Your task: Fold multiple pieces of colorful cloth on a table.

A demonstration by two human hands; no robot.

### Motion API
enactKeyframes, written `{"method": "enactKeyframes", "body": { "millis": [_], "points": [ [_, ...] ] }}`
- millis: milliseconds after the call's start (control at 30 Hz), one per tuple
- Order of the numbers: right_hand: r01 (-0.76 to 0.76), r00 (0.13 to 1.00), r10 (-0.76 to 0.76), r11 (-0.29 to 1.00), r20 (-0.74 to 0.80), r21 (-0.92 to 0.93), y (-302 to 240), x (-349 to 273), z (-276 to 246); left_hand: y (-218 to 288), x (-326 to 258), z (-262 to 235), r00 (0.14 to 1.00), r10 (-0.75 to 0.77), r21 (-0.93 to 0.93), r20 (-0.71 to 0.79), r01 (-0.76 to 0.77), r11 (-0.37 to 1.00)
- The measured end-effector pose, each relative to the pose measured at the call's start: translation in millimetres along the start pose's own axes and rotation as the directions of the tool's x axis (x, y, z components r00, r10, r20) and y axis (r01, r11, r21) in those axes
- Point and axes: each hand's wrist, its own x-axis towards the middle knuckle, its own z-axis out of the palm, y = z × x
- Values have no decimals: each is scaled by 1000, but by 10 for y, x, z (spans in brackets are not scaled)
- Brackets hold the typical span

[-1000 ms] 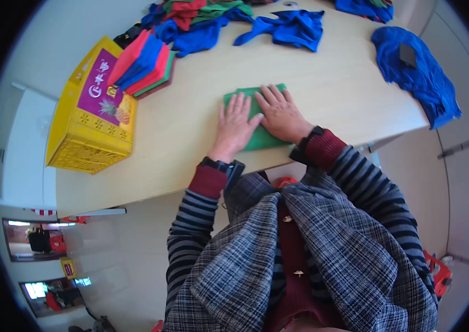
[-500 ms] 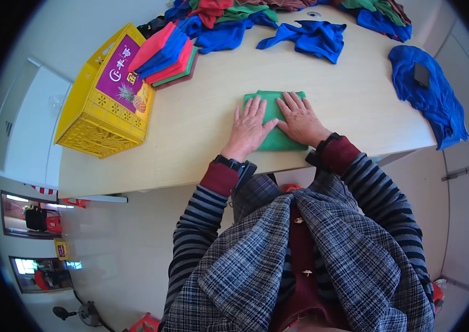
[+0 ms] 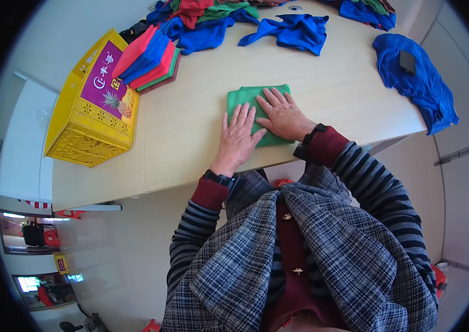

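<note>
A green cloth (image 3: 253, 95), folded into a flat square, lies near the front edge of the table. My left hand (image 3: 237, 133) rests flat on its left side, fingers stretched out and pointing away from me. On its right part lies my right hand (image 3: 283, 115), palm down with the fingers spread. The hands are close together, and they hide much of the cloth's middle. Neither hand grips anything.
A yellow plastic crate (image 3: 93, 110) stands at the left, with a stack of folded cloths (image 3: 149, 61) beside it. Loose blue cloth (image 3: 290, 33) and a colourful heap (image 3: 207, 22) lie at the back. A phone (image 3: 407, 62) sits on blue cloth (image 3: 422, 83) at the right.
My left hand has slid nearer to me along the green cloth's left side. My right hand has shifted toward the cloth's middle. The whole view has moved slightly.
</note>
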Motion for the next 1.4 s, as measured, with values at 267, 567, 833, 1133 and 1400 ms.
{"method": "enactKeyframes", "body": {
  "millis": [267, 567, 833, 1133, 1400],
  "points": [
    [-128, 990, 127, 991, 64, 21, 66, 162, 4, 265, -1065, -246, 954, -299, -593, 6, 244, 767],
    [-40, 997, 29, 987, 74, 158, -1025, -82, -17, 35, -1599, -131, 752, -369, -788, 546, 311, -531],
    [18, 1000, -11, 945, -23, 328, -694, -238, -211, -123, -1538, -749, 658, -678, -911, 328, 30, -412],
    [-50, 997, 61, 977, -48, 209, -71, -803, -266, -1853, -17, -2424, 759, -649, -973, 47, -113, -203],
    [-123, 988, 141, 963, -57, 240, -150, -734, -364, -3586, 1746, -3154, 802, -577, -932, -155, -312, -185]
  ]
}}
